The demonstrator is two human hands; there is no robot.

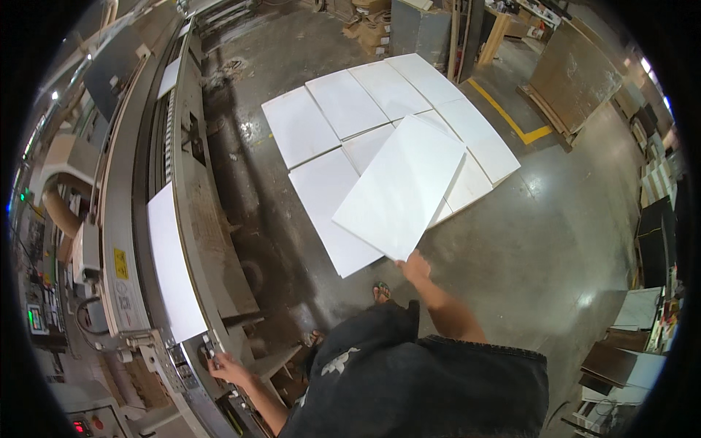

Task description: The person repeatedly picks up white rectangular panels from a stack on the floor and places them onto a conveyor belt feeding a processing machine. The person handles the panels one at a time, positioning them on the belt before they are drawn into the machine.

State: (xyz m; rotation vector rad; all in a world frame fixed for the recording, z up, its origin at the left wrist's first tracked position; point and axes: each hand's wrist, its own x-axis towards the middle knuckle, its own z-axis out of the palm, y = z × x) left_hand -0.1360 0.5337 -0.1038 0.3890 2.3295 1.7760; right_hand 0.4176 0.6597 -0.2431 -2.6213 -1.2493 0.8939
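Note:
My right hand (415,267) is closed on the near corner of a white rectangular panel (409,182), which is tilted over a low stack of white panels (343,109). The stack is laid out in rows, and the held panel hides part of it. At the near end of a long machine is my left hand (231,370), its fingers apart and reaching to the metal edge; I cannot tell if they touch. Just beyond that hand, another white panel (171,263) lies in the machine's track (162,157).
A further white panel (169,78) sits farther along the machine. Brown boards (573,73) lean upright at the far right, by a yellow floor line (504,113). Stacked boards (621,361) stand along the right side. My sandalled foot (381,293) is near the stack.

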